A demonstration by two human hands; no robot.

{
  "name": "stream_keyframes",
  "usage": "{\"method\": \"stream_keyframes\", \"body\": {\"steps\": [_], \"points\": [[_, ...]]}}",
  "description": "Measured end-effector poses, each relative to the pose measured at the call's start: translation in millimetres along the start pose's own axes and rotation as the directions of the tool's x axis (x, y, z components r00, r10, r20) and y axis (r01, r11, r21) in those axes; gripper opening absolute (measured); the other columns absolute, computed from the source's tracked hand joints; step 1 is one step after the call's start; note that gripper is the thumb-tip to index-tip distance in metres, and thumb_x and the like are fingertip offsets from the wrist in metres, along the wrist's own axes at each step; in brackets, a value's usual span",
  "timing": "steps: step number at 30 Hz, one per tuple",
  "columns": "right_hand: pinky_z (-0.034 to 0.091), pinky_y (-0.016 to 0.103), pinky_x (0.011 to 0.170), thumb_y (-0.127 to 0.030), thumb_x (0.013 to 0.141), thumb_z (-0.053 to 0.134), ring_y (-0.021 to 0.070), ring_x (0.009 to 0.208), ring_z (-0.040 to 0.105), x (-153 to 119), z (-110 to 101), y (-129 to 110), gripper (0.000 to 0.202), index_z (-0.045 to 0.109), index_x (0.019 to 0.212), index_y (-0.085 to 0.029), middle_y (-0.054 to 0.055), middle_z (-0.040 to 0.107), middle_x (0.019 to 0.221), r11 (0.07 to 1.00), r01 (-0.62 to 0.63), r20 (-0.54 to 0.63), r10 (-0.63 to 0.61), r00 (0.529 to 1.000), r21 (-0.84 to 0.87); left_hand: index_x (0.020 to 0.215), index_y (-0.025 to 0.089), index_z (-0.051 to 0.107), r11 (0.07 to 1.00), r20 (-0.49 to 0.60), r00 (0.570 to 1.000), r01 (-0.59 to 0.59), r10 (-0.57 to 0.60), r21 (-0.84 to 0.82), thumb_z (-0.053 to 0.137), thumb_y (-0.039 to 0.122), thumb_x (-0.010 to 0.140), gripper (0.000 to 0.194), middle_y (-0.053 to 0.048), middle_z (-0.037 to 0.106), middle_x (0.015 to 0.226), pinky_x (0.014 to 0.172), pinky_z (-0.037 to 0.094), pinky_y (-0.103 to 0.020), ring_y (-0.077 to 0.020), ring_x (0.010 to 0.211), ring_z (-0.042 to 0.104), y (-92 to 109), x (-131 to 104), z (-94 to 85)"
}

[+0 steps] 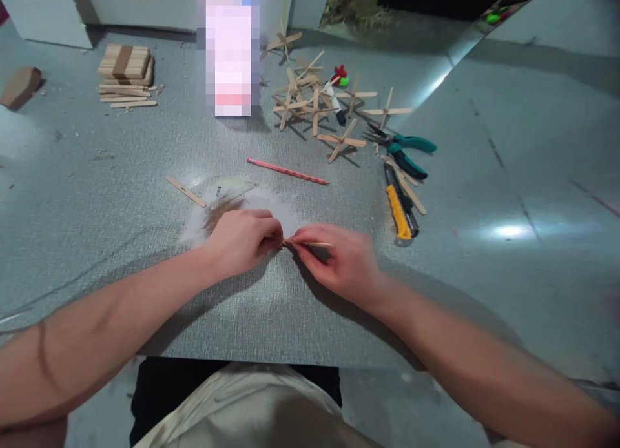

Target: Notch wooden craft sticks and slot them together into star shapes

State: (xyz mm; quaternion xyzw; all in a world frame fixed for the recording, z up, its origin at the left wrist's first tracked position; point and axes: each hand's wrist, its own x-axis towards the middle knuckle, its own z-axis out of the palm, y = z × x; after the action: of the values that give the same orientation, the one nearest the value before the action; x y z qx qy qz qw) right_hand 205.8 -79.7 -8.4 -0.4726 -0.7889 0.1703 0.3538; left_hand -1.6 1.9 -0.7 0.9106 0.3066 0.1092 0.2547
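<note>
Grey and finely textured, the desk [87,177] extends before you, its near edge at your lap. At your far left rests a brown block [22,88]. Next to the right, a banded bundle of wooden sticks [138,61] sits behind some loose sticks [133,102]. Nearer to you, a single stick [186,192] lies aslant beside a pale patch [271,199] with a brown smear. Beyond it stands an object blurred by pixelation [232,54]. Your left hand [246,238] is curled closed on the left end of a slender wooden piece [314,244], its fingers hiding most of that end. The piece is in front of you, held between your two hands. Behind it lies a red pencil [288,171]. Farther back, crossed sticks [341,141] form a loose cluster, with a black-and-white marker [334,102] among them. Your right hand [341,257] pinches the wooden piece between thumb and fingertips, one end pointing into your palm. To its right you see green-handled pliers [411,144], their handles spread, and, nearer to you, a yellow-and-black cutter [398,212] beside several sticks [411,193].
</note>
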Motion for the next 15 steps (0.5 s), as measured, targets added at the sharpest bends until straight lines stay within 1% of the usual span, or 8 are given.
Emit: {"method": "stream_keyframes", "body": {"steps": [6,10,15], "points": [[0.059,0.034,0.077,-0.017,0.097,0.058,0.0189,0.084,0.073,1.0,-0.5,-0.2,0.014,0.069,0.098,-0.026,0.003,0.077,0.093,1.000,-0.018,0.022,0.018,1.000,0.008,0.091,0.019,0.075,1.000,-0.012,1.000,-0.021,0.021,0.010,0.061,0.020,0.094,0.015,-0.002,0.077,0.093,0.066,0.044,-0.028,-0.0181,0.082,0.071,-1.2,-0.3,2.6],[0.057,0.034,0.076,-0.019,0.097,0.059,0.0195,0.083,0.071,1.9,-1.5,0.7,0.011,0.069,0.096,-0.024,0.004,0.076,0.089,1.000,-0.019,0.040,0.020,0.999,-0.007,0.093,0.020,0.075,0.999,-0.003,1.000,-0.024,0.024,0.033,0.059,0.019,0.095,0.016,-0.001,0.076,0.095,0.066,0.045,-0.028,-0.0178,0.084,0.071,-0.6,-1.0,2.1],[0.053,0.030,0.071,-0.017,0.096,0.058,0.0176,0.078,0.068,3.3,0.4,2.1,0.010,0.067,0.094,-0.022,0.003,0.073,0.087,0.999,-0.043,0.061,0.043,0.997,-0.005,0.095,0.020,0.075,0.996,0.006,0.999,-0.052,0.051,0.079,0.057,0.020,0.097,0.018,-0.002,0.076,0.096,0.067,0.046,-0.029,-0.0182,0.085,0.071,-1.2,-2.2,3.2]]}}
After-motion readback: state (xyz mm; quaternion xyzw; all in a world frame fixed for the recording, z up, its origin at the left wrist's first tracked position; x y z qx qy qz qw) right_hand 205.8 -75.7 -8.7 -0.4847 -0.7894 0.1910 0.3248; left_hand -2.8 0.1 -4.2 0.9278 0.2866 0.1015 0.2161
